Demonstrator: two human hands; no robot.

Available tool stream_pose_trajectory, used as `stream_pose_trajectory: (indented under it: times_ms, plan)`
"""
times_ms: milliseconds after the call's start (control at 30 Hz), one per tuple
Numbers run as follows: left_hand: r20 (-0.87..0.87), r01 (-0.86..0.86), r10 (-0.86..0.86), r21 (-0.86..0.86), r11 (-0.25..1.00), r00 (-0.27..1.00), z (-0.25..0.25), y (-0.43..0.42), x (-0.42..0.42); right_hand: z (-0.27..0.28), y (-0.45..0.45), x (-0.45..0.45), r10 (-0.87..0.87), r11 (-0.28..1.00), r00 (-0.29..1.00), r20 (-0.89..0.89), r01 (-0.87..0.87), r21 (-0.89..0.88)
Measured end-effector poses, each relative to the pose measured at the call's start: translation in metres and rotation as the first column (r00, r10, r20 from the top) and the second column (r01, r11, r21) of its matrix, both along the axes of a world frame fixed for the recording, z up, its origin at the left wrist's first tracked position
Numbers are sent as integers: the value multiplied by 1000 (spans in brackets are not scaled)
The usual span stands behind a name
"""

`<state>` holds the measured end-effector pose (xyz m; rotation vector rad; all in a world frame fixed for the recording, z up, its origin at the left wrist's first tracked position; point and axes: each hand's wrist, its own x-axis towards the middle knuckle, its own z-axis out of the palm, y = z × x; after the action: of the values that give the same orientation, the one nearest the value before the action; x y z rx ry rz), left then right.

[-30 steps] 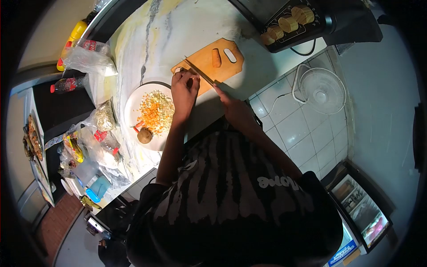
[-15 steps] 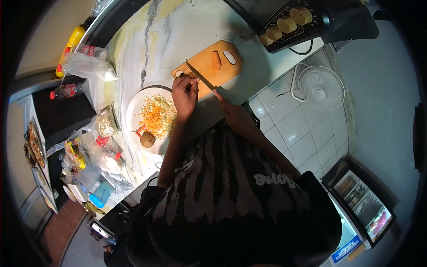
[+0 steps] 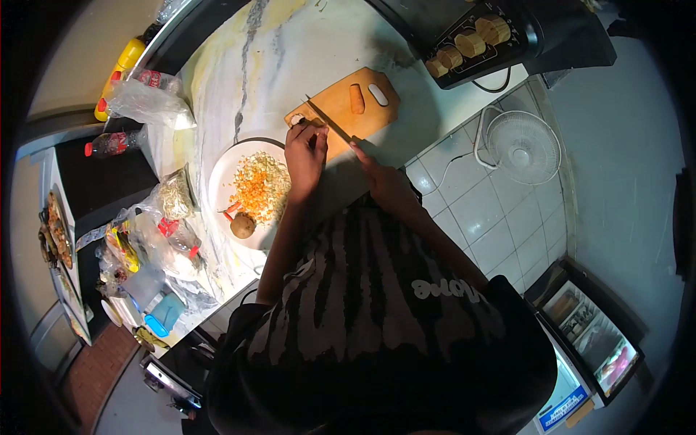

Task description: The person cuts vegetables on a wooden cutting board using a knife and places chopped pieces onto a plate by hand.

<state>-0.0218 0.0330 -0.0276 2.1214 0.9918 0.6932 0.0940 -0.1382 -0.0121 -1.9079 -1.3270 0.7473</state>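
- your right hand [image 3: 388,185] is wrapped round the handle end of the knife [image 3: 333,126]; the blade runs diagonally over the cutting board [image 3: 330,96], tip poking just past the far edge
- your left hand [image 3: 306,158] is at the board's left end, fingers bent and bunched just left of the blade; can't tell if they're pinching anything, your own fingers block the view
- there's a small pale piece [image 3: 296,119] on the board right by those left fingertips; too small to say what it is
- you've got an orange carrot chunk [image 3: 357,99] lying further right on the board, next to the handle slot, well clear of the blade
- left of your left wrist is a big pale plate [image 3: 218,177]; it has orange bits [image 3: 250,190] and pale chopped bits [image 3: 274,177] heaped together, plus a round brown thing [image 3: 243,226] and something red [image 3: 232,210] near the rim
- plate and board both sit on your marbled table [image 3: 290,43]; plastic bags [image 3: 148,105] are over on your left, a white fan [image 3: 520,145] on the right
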Motion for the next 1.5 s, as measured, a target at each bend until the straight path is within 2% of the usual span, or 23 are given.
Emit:
stream_pose_trajectory:
  times_ms: [33, 67, 133, 233, 267, 333, 467, 533, 567, 633, 667, 733, 767, 833, 933, 1133, 1400, 1500]
  plan:
    - [-2, -10, 10, 4, 1000, 1000, -1, 0, 0, 2, -1, -2, -16, 996, 1000, -12, 17, 86]
    - [-4, -19, 19, 8, 1000, 1000, -1, -1, 1, 4, -4, -3, -17, 996, 1000, -11, 18, 85]
    - [-5, -30, 30, -7, 1000, 1000, 1, -2, 1, 20, -4, -2, -52, 988, 974, -219, 18, -155]
    - [-2, -51, 51, -22, 998, 999, 2, -4, 1, 24, -6, -2, -53, 985, 973, -226, 14, -171]
    - [6, -59, 59, -20, 998, 998, 1, -4, 1, 21, -7, -3, -56, 985, 972, -228, 16, -174]
    - [9, -49, 50, -45, 998, 999, 3, -3, 1, 12, -9, -5, -45, 999, 963, -267, 36, -41]
    - [26, -44, 46, -53, 998, 999, 3, -3, 1, 4, -8, -6, -34, 998, 988, -154, 43, 52]
    - [18, -47, 48, -58, 997, 999, 1, -4, -1, 6, -10, -4, -17, 998, 989, -150, 7, -63]
    - [16, -50, 51, -55, 997, 999, 1, -2, 0, 6, -8, -2, -12, 998, 989, -150, 3, -59]
    - [19, -51, 52, -42, 998, 998, -2, -1, -2, 6, -7, -2, 3, 967, 997, -81, -23, -252]
    - [30, -51, 51, -30, 998, 998, -3, 0, -1, 4, -8, -3, 3, 968, 997, -79, -23, -249]
    - [24, -51, 51, -22, 998, 998, 1, -1, 2, 0, -7, -6, -22, 1000, 1000, 19, 22, 1]
    - [10, -48, 49, -16, 999, 999, 3, -1, 1, -2, -8, -5, -17, 1000, 1000, 19, 17, 3]
    - [-6, -40, 40, -28, 999, 999, 2, 1, 0, 3, -7, -5, -50, 997, 992, -118, 44, -57]
    - [-36, -41, 39, -50, 998, 999, 2, 3, 1, 5, -6, -6, -33, 999, 994, -108, 37, 35]
    - [-37, -100, 96, -123, 987, 995, 13, -2, 3, 9, -7, -3, -8, 999, 986, -165, 14, 32]
    - [-45, -120, 113, -221, 968, 993, 10, 4, 2, 4, -7, 0, 3, 999, 989, -150, -12, -53]
    - [-140, -110, 72, -283, 953, 988, 11, 17, 5, 4, -8, -2, -6, 1000, 996, -89, 4, -27]
